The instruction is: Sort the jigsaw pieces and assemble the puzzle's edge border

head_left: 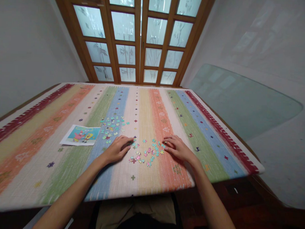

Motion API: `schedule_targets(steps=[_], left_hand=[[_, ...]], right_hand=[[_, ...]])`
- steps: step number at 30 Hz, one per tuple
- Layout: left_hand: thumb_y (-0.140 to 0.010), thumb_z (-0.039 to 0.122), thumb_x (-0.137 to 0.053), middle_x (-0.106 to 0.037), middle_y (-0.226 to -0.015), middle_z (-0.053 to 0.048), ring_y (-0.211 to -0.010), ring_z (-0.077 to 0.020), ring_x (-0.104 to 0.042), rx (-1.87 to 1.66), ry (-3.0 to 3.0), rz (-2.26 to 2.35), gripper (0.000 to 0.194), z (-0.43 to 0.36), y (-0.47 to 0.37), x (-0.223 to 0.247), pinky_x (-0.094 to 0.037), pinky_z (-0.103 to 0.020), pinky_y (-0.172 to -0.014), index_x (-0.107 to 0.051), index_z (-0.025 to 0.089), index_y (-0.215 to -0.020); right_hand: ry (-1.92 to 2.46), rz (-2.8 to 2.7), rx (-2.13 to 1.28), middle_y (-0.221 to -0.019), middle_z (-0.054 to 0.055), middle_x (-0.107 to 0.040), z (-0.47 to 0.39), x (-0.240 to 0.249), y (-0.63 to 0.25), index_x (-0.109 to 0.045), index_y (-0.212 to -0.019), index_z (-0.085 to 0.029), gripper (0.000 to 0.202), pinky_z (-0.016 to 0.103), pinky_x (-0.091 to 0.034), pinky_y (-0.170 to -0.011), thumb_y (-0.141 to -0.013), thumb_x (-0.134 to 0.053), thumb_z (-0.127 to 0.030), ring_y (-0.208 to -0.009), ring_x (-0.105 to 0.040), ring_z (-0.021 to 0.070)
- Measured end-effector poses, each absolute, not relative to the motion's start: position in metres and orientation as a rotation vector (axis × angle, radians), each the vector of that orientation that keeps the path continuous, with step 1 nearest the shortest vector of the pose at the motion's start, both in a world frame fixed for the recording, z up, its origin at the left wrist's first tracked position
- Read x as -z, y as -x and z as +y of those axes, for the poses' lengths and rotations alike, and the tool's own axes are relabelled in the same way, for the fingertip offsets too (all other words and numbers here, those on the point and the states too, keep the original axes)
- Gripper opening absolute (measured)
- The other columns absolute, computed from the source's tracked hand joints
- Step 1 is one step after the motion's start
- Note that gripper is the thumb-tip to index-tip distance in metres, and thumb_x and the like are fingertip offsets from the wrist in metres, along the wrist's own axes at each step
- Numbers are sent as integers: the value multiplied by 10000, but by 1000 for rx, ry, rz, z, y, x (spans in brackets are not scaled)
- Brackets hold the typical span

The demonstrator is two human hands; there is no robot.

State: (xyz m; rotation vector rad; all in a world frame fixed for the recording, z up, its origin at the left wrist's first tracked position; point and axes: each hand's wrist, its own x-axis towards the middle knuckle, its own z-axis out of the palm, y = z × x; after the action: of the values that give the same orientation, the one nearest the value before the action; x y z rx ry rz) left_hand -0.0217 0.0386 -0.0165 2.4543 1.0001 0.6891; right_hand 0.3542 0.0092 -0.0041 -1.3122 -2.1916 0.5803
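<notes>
My left hand [118, 148] rests on the tablecloth, its fingers bent and the thumb apart from the index finger. Its fingertips are at the left edge of a loose group of jigsaw puzzle pieces [153, 151] in pink, turquoise and yellow. On the other side of that group lies my right hand [178, 148], fingers curved and thumb apart, with the tips by a few pieces at the right edge. Whether a small piece is under either hand's fingertips is too small to make out. Further off, a second cluster of puzzle pieces [112, 126], mostly turquoise, lies scattered on the blue stripe.
A printed cartoon picture [81, 135] lies flat, left of the far cluster. The striped tablecloth [65, 171] covers a large table, whose near edge is just before my body. Wooden glazed doors [141, 40] stand behind it. A pale glass panel [243, 94] is at the right wall.
</notes>
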Motion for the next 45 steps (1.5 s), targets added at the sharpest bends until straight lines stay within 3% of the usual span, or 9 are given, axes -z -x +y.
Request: schedule_targets(steps=[5, 9, 14, 19, 25, 30, 36, 45], left_hand=[[-1012, 282, -530, -688, -1225, -93, -1159, -265, -610, -670, -2485, 992, 345, 32, 27, 15, -490, -486, -1025, -573, 244, -1352], [-1008, 266, -553, -687, -1212, -92, -1149, -266, -610, -662, -2482, 971, 351, 29, 23, 17, -493, -485, -1014, -563, 255, -1358], [-1008, 235, -554, -697, -1188, -86, -1113, -259, -621, -675, -2480, 943, 342, 31, 22, 19, -502, -483, -992, -568, 263, -1349], [-1017, 186, -495, -707, -1201, -88, -1133, -261, -622, -721, -2483, 963, 341, 31, 28, 23, -511, -481, -977, -594, 282, -1329], [-1025, 252, -528, -701, -1223, -100, -1145, -271, -615, -701, -2501, 957, 319, 28, 23, 19, -489, -497, -999, -590, 254, -1338], [-1045, 315, -520, -688, -1255, -92, -1165, -268, -605, -696, -2517, 948, 314, 26, 21, 16, -475, -496, -1030, -580, 263, -1349], [-938, 501, -705, -655, -1341, -101, -1234, -305, -565, -624, -2588, 939, 552, 19, 25, 17, -464, -492, -1049, -542, 250, -1402], [-1023, 544, -547, -609, -1429, -110, -1309, -294, -542, -580, -2623, 951, 510, 15, 20, 18, -455, -509, -1099, -497, 247, -1434]], right_hand=[[1263, -2245, -662, -1344, 93, -682, 4, 3, -366, -752, -1204, -308, 369, 521, -448, -1107, -845, -816, -360, -1274, -596, 304], [1238, -2230, -671, -1318, 98, -703, 6, 6, -368, -754, -1203, -299, 409, 537, -446, -1111, -813, -856, -369, -1264, -607, 309], [1186, -2188, -705, -1242, 78, -740, 8, 7, -373, -762, -1182, -298, 366, 508, -478, -1095, -835, -833, -387, -1225, -640, 277], [1232, -2180, -648, -1281, 78, -726, 7, 10, -383, -767, -1186, -302, 307, 523, -471, -1094, -880, -773, -299, -1231, -621, 271], [1279, -2147, -593, -1295, 75, -724, 6, 13, -381, -773, -1169, -302, 310, 540, -466, -1079, -864, -769, -247, -1224, -613, 284], [1277, -2140, -616, -1307, 83, -715, 2, 11, -387, -768, -1169, -285, 280, 524, -465, -1083, -891, -733, -290, -1227, -614, 274], [1311, -2165, -536, -1281, 89, -723, -3, 14, -387, -764, -1169, -273, 293, 523, -474, -1071, -878, -750, -296, -1221, -615, 285], [1283, -2271, -396, -1232, 99, -741, -4, 14, -366, -743, -1201, -256, 264, 513, -499, -1019, -952, -656, -267, -1163, -633, 285]])
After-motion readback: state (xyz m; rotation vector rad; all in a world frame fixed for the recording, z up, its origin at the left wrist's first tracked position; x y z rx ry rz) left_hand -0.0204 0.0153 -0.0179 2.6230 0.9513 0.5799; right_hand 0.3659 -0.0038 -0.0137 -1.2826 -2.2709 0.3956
